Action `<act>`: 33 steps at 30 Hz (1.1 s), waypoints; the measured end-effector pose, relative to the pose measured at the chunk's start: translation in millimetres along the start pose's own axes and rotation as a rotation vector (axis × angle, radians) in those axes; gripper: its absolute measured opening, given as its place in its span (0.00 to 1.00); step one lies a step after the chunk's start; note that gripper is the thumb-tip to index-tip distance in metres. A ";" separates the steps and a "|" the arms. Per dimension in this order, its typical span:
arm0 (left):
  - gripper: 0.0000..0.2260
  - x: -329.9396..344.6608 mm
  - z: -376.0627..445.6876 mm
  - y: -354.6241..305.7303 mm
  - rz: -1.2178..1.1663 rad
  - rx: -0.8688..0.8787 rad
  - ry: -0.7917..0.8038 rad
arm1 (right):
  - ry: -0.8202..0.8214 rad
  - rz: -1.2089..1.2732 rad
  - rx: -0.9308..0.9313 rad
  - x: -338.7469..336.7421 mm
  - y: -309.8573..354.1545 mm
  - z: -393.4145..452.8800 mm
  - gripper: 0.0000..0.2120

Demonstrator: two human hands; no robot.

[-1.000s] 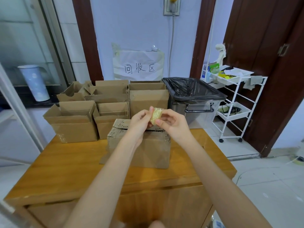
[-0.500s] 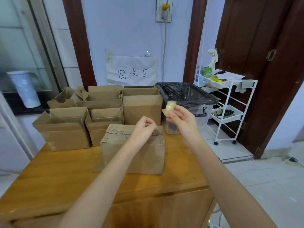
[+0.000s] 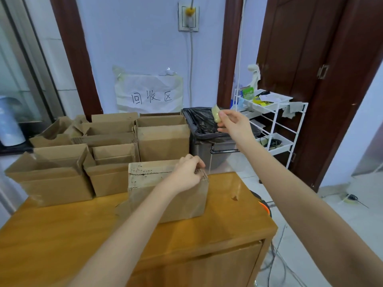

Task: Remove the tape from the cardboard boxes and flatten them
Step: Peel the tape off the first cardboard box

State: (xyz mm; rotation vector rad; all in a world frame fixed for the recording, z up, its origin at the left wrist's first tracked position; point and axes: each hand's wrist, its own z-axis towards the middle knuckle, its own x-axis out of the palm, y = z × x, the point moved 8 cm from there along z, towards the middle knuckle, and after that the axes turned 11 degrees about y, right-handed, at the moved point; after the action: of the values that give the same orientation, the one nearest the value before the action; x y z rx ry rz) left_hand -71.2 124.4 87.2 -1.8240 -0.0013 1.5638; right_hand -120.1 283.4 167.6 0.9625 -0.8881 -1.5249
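A closed cardboard box (image 3: 143,183) stands on the wooden table (image 3: 228,214) right in front of me. My left hand (image 3: 187,172) rests on the box's top right corner with curled fingers that seem to pinch its edge. My right hand (image 3: 234,125) is stretched out over the bin (image 3: 207,139) lined with a black bag, pinching a crumpled wad of yellowish tape (image 3: 216,113) between thumb and fingers. Several open cardboard boxes (image 3: 56,177) stand in rows behind and to the left of the near box.
A white wire trolley (image 3: 275,121) with small items stands right of the bin, in front of a dark wooden door. A paper sign (image 3: 149,94) is taped to the wall. Cables lie on the tiled floor at right.
My right hand carried the wad of tape away from the box, rightwards and out over the bin. My left hand let go of the tape and dropped onto the box's top right corner.
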 end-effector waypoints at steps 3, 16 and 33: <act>0.13 4.0 2.3 -5.6 0.204 -0.003 -0.019 | 0.019 -0.103 0.007 -6.3 0.3 24.0 0.13; 0.32 2.8 -2.7 15.5 0.448 0.070 0.101 | 0.174 -0.638 0.103 2.9 -17.4 88.4 0.11; 0.30 -1.6 7.1 25.7 0.319 0.111 0.035 | 0.309 -1.077 0.381 13.3 -84.3 130.0 0.08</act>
State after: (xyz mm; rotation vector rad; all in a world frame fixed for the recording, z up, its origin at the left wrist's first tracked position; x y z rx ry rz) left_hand -89.0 108.3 75.4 -1.8291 0.4029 1.7086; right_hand -273.1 288.4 140.6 2.1094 -0.4168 -2.0017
